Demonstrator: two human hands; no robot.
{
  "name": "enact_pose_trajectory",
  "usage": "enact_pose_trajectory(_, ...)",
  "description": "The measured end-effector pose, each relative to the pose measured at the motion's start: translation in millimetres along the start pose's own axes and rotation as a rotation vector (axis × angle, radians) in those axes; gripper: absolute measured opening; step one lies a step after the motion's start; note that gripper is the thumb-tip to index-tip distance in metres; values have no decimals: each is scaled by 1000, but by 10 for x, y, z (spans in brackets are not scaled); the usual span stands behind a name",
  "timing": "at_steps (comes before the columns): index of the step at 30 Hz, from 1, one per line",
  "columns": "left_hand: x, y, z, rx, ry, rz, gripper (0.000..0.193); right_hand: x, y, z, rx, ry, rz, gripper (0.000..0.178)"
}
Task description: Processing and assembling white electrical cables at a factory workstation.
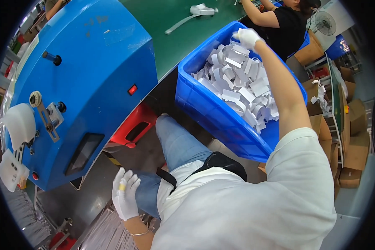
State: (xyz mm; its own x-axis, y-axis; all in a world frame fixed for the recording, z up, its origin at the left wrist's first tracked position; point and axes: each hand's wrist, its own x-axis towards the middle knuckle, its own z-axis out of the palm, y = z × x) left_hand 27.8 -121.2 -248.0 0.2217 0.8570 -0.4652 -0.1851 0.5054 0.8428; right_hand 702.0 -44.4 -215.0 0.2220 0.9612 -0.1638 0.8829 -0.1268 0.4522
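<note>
My right hand point(248, 38), in a white glove, reaches over the far end of a large blue plastic bin point(221, 108). Its fingers look drawn together, and what they hold, if anything, I cannot make out. Beneath that arm, a heap of white folded strips and curled pieces point(241, 77) partly fills the bin. My left hand point(126, 194), also gloved in white, hangs low beside my thigh with nothing in it. Its fingers are apart and slightly bent, with a yellowish band around one. Below it lie many long, thin pale strips point(106, 233).
A big blue machine point(100, 62) with a small dark screen, red switch and white rollers stands left. One white strip piece point(202, 10) lies on the green table point(171, 41). A red stool point(135, 125) is beneath. Another person point(279, 25) works far right; cardboard boxes point(356, 146) stand right.
</note>
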Motion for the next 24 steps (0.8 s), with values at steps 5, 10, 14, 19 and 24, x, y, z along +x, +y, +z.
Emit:
enact_pose_trajectory(5, -6, -57, -259, -22, 159, -61, 51, -593, -695, 1150, 412, -164, 565, 46)
enact_pose_trajectory(10, 118, 354, 7, 147, 131, 83, 41, -846, -655, 362, 626, 66, 513, 15)
enact_pose_trajectory(14, 128, 873, 374, 470, -90, 528, 25, -899, -642, -1094, 895, 212, 192, 9)
enact_pose_trajectory(19, 47, 1584, 1132, 693, -264, 1092, 36, -1154, -1690, -2798, 959, 323, -526, 6)
enact_pose_trajectory(24, -67, 1939, 1046, 752, 123, 1488, 37, -1187, -2500, -3728, 1017, 816, -1026, 25)
